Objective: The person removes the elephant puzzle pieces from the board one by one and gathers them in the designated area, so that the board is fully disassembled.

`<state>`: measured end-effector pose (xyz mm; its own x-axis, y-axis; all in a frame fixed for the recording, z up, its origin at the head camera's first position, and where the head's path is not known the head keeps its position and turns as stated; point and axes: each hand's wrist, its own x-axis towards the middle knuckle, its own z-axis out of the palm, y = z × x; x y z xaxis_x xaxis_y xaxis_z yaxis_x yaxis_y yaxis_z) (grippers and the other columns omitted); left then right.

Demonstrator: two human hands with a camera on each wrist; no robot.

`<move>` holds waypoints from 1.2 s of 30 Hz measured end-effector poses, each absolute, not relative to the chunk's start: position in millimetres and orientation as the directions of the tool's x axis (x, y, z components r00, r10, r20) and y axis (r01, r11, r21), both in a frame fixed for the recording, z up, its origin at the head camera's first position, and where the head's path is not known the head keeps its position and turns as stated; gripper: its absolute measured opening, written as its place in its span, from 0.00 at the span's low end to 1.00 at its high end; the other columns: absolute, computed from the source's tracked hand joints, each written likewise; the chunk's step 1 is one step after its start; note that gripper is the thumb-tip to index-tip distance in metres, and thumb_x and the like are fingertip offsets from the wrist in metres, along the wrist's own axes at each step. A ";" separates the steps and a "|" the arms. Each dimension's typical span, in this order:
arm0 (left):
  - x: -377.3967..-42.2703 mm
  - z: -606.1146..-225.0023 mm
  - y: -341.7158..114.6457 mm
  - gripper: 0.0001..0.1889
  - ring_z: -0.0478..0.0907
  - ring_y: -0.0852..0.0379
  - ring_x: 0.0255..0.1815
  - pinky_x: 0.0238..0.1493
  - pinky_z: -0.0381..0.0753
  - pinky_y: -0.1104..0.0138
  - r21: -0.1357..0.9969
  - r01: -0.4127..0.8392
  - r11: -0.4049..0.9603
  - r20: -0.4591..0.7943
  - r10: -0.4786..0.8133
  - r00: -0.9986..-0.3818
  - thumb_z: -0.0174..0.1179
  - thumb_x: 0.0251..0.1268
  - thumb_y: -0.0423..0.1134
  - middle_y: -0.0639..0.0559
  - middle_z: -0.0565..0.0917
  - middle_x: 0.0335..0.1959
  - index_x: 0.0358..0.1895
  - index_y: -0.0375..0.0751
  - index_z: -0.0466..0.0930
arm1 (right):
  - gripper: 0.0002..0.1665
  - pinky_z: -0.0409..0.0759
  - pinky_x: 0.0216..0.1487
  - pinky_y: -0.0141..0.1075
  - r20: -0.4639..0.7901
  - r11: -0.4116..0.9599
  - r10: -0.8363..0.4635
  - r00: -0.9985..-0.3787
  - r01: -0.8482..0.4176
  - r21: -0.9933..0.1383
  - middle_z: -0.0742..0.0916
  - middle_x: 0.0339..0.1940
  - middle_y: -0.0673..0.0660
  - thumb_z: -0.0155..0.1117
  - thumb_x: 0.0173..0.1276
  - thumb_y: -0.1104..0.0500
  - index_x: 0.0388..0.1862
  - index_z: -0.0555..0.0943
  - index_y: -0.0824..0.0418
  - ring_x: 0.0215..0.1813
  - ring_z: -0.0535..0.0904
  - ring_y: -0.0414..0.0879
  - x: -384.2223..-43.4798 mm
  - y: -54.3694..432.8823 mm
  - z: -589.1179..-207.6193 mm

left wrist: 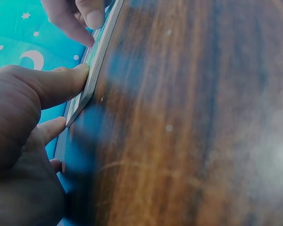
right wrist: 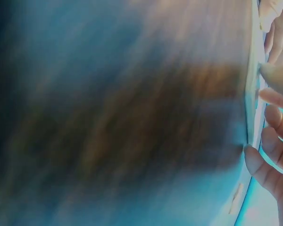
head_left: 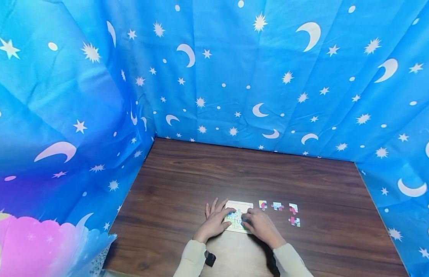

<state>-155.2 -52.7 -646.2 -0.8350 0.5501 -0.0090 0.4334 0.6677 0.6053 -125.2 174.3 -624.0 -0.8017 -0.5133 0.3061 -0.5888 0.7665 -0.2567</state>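
A small jigsaw puzzle board (head_left: pixel 239 202) with a pale frame lies on the table, several pieces fitted inside it. My left hand (head_left: pixel 214 221) rests at its left side, thumb and forefinger reaching over the board, other fingers spread past the edge. In the left wrist view, the left thumb (left wrist: pixel 66 84) lies straight on the board's rim. From the right, my right hand (head_left: pixel 262 226) bends over the board, thumb and forefinger pinching at a puzzle piece (head_left: pixel 244 222) that they largely cover. The right fingers (right wrist: pixel 273 122) show at the board's edge in the right wrist view.
Loose puzzle pieces lie right of the board: a yellow-red one (head_left: pixel 262 204), a blue one (head_left: pixel 277 206), a red-white one (head_left: pixel 293 208) and a red-blue one (head_left: pixel 294 221). A blue star-patterned cloth (head_left: pixel 228 73) encloses the brown wooden table (head_left: pixel 159 192).
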 end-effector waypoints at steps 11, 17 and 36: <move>-154.1 -645.8 -55.6 0.26 0.44 0.29 0.79 0.67 0.35 0.27 0.623 0.428 0.654 0.006 0.544 -0.839 0.66 0.64 0.39 0.42 0.61 0.78 0.66 0.55 0.76 | 0.08 0.75 0.28 0.33 0.137 0.733 -0.425 -0.895 -0.429 -0.529 0.80 0.23 0.46 0.76 0.55 0.68 0.30 0.83 0.63 0.25 0.71 0.34 -137.8 163.8 -616.0; -154.6 -646.4 -56.0 0.26 0.43 0.29 0.79 0.68 0.34 0.28 0.626 0.419 0.658 -0.009 0.543 -0.839 0.66 0.65 0.40 0.42 0.61 0.79 0.67 0.56 0.75 | 0.09 0.74 0.28 0.33 0.117 0.699 -0.442 -0.890 -0.423 -0.577 0.79 0.22 0.45 0.74 0.56 0.70 0.28 0.80 0.62 0.25 0.71 0.34 -141.1 164.3 -613.6; -155.2 -642.6 -51.5 0.16 0.44 0.32 0.80 0.69 0.33 0.29 0.658 0.385 0.647 -0.004 0.514 -0.858 0.68 0.62 0.39 0.43 0.62 0.78 0.51 0.49 0.76 | 0.07 0.78 0.31 0.34 0.240 0.675 -0.474 -0.847 -0.525 -0.518 0.82 0.25 0.46 0.72 0.60 0.71 0.30 0.82 0.62 0.27 0.74 0.35 -137.9 167.8 -615.8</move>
<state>-155.2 -51.5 -642.6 -0.8577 0.5141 -0.0042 0.3847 0.6471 0.6582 -137.9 167.8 -615.8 -0.8471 -0.4740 0.2401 -0.5247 0.6751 -0.5185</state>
